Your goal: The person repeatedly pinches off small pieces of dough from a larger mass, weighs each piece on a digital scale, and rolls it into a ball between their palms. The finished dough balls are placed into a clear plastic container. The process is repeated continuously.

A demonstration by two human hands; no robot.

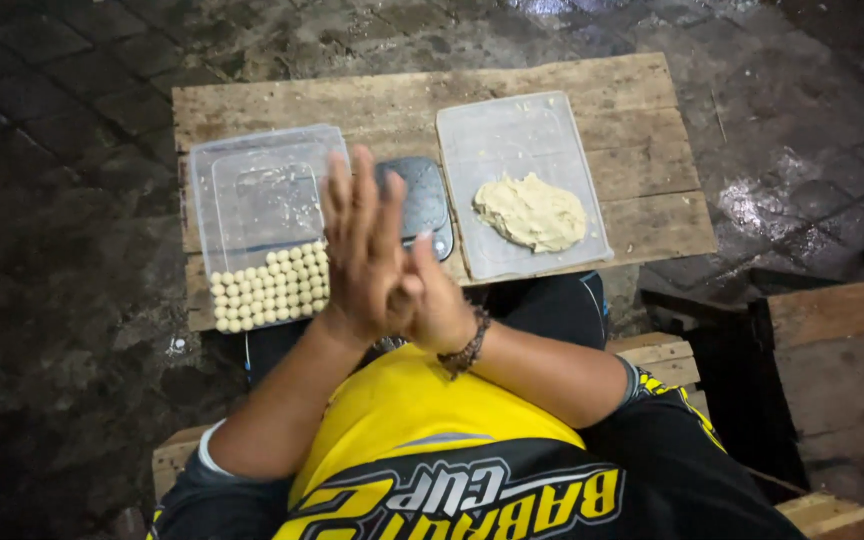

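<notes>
Small pale dough balls (270, 290) lie in rows in a clear plastic tub (252, 165) on the worn wooden bench (642, 130). Beside it, left hand (364, 250) and right hand (439, 305) press palm to palm; whether anything sits between them cannot be told. A pale dough lump (530, 211) rests on a clear plastic lid (497, 130).

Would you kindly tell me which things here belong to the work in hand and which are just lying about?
In use: left hand, right hand, dough lump, lid under it, container, dough balls, scale.
Lying about: wooden boards at right.
</notes>
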